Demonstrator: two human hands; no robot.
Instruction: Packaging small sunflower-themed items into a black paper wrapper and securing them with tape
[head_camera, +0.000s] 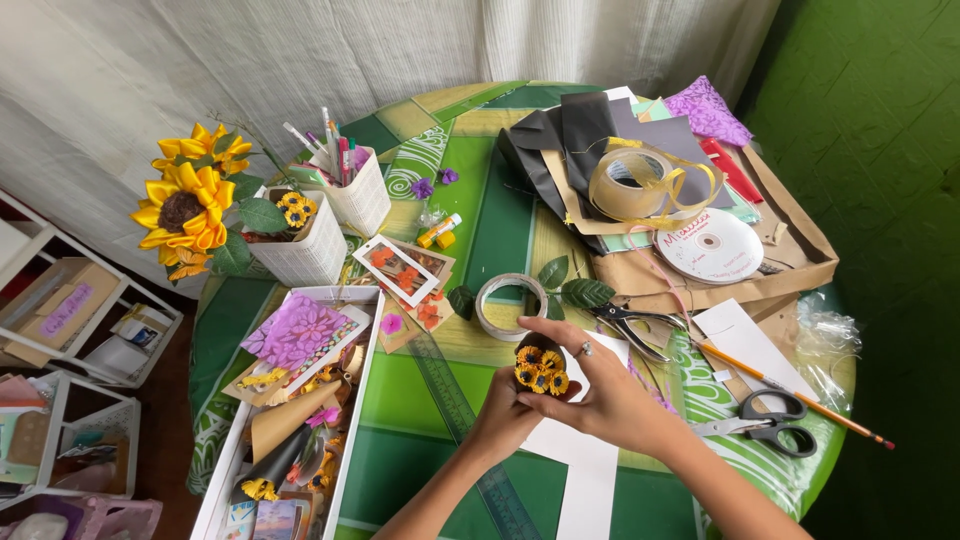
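Both hands, left hand (497, 418) & right hand (590, 385), squeeze tight on small bunch of yellow paper sunflowers (541, 370), low-middle of frame. Looks like bundling step; next needs steady pinch.

Head view, steeply down, close over cluttered table (500, 230)

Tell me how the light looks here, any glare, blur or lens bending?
Head view: soft even daylight with faint shadows; mild glare on the clear tape roll and white disc; wide-lens bending curves the round table edges; the hands and small sunflower bunch are sharp.
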